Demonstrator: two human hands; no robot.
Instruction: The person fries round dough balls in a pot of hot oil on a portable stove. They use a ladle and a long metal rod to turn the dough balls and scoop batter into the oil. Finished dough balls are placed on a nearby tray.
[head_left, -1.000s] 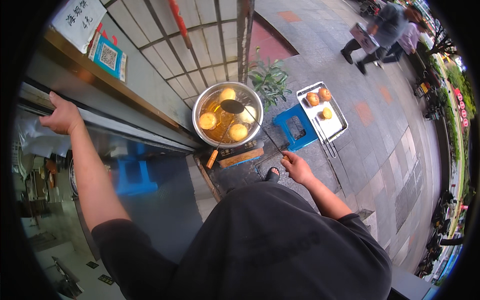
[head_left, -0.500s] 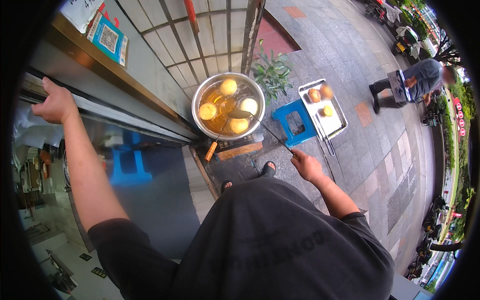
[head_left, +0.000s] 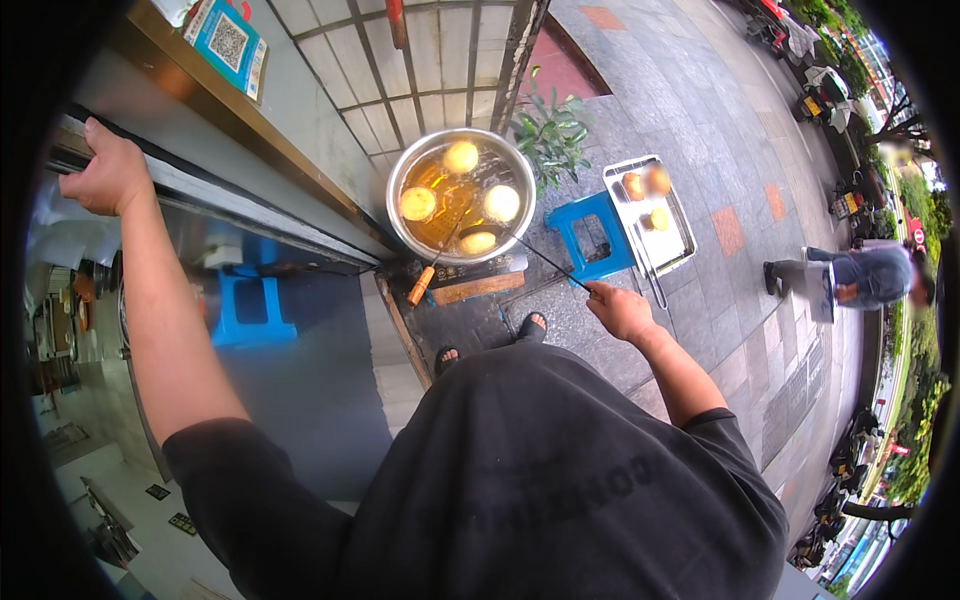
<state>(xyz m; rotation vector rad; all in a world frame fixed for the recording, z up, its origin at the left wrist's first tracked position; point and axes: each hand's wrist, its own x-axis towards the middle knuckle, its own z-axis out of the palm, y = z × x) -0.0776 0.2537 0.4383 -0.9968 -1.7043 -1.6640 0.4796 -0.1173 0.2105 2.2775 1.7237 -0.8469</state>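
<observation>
I am standing in a dark shirt (head_left: 540, 480) that is filling the lower middle of the frame, and my sandalled toes (head_left: 533, 324) are peeking out just above its hem. My right hand (head_left: 622, 311), right of centre, is closing its fingers around the end of a thin dark rod (head_left: 545, 261) — the rod is slanting up and left from my fist, and its far end is reaching over the rim of a wide metal pot (head_left: 462, 195) in the upper middle. The pot is holding amber oil, and four round golden cakes (head_left: 418, 203) are floating in it, spaced around the pool. A second tool with an orange handle (head_left: 421, 286) is leaning out of the pot toward the lower left.

My left hand (head_left: 112, 176), at the upper left, is curling over a metal rail (head_left: 200, 190) and gripping it, with the arm stretching down toward my shoulder.

Just right of the pot a blue stool (head_left: 597, 235) is standing, and beside it a metal tray (head_left: 672, 250) is carrying three more fried cakes. A small green plant (head_left: 552, 135) is growing above the stool. Farther off, at the right edge, a person (head_left: 862, 275) is walking along the paved street — well apart from me.
</observation>
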